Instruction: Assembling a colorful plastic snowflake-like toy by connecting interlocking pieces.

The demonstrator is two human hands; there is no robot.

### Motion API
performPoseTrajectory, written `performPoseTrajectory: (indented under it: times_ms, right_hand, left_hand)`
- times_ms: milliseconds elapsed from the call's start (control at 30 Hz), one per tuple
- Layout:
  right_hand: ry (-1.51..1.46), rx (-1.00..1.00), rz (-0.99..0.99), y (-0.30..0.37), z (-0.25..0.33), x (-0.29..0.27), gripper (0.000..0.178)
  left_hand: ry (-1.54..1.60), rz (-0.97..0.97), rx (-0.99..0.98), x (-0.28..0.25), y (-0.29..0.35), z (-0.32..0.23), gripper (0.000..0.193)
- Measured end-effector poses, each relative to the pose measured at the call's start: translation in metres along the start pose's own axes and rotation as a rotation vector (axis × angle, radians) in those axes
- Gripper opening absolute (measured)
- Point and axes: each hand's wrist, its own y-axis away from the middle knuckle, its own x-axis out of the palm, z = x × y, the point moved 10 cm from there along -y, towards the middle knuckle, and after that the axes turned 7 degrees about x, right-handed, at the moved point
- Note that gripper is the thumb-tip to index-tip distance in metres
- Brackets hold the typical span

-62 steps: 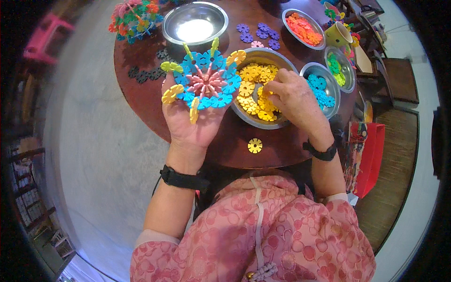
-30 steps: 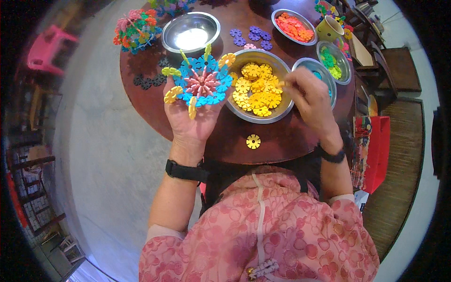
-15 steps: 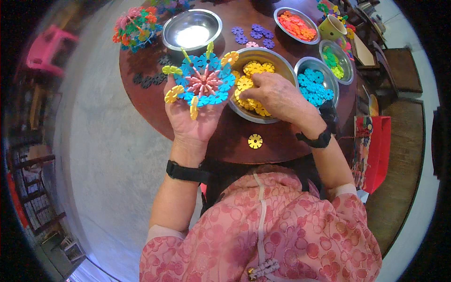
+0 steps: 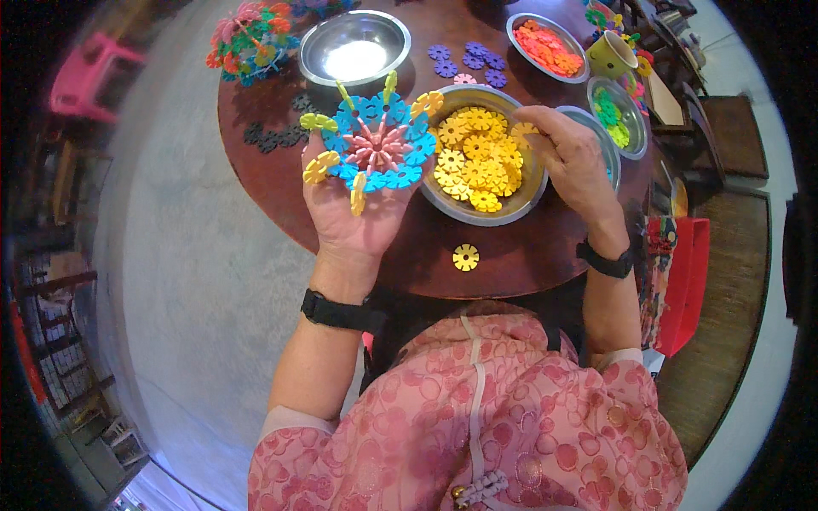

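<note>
My left hand [image 4: 358, 221] is palm up under a flower-shaped build of interlocking plastic discs [image 4: 377, 146], its fingers mostly hidden behind it. Pink discs fan out at the build's middle, blue ones ring them, and several yellow ones stick out from the edge. Over the right rim of a metal bowl [image 4: 426, 194], my right hand [image 4: 581, 162] pinches a yellow notched disc [image 4: 522, 133] between thumb and finger. Inside the bowl lies a heap of yellow discs [image 4: 481, 157]. A single yellow disc [image 4: 465, 257] lies flat on the table near my body.
Behind the build is a shiny metal bowl [image 4: 354, 48]. Purple discs [image 4: 471, 57] and black discs [image 4: 274, 136] lie loose on the round table [image 4: 417, 264]. Bowls of orange discs [image 4: 547, 48] and green discs [image 4: 609, 115] stand right, near a yellow-green cup [image 4: 612, 54]. Another colourful build [image 4: 251, 43] sits far left.
My right hand has come up out of the yellow heap and moved right, with a yellow disc in its fingers. The left hand and its build have stayed nearly still, the build tilting slightly.
</note>
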Motion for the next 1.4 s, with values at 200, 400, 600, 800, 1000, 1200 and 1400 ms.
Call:
performPoseTrajectory:
  times_ms: [200,400,600,800,1000,1200,1400]
  right_hand:
    - [0.243,-0.1,0.052,0.005,0.016,0.019,0.01]
    - [-0.087,0.14,0.001,0.002,0.001,0.005,0.013]
    - [-0.44,0.341,0.334,0.054,-0.001,0.014,0.02]
    - [-0.223,-0.035,0.349,0.08,0.035,0.017,0.011]
    - [-0.184,-0.05,0.325,0.07,0.039,0.033,0.008]
    - [-0.055,-0.02,0.141,0.035,0.016,0.023,0.008]
    - [-0.209,0.081,0.058,0.034,0.024,0.016,0.01]
  left_hand:
    - [-0.072,-0.022,-0.004,0.001,0.002,0.001,0.063]
    - [-0.069,-0.007,0.002,0.006,0.002,0.0,0.06]
    - [-0.057,-0.019,-0.008,0.005,0.002,0.001,0.062]
    - [-0.141,-0.023,0.024,0.009,0.0,-0.001,0.063]
    - [-0.088,0.009,0.012,0.01,0.002,0.001,0.061]
    - [-0.089,0.043,-0.01,0.02,0.003,0.004,0.064]
    - [-0.099,-0.024,0.015,0.009,0.001,-0.005,0.059]
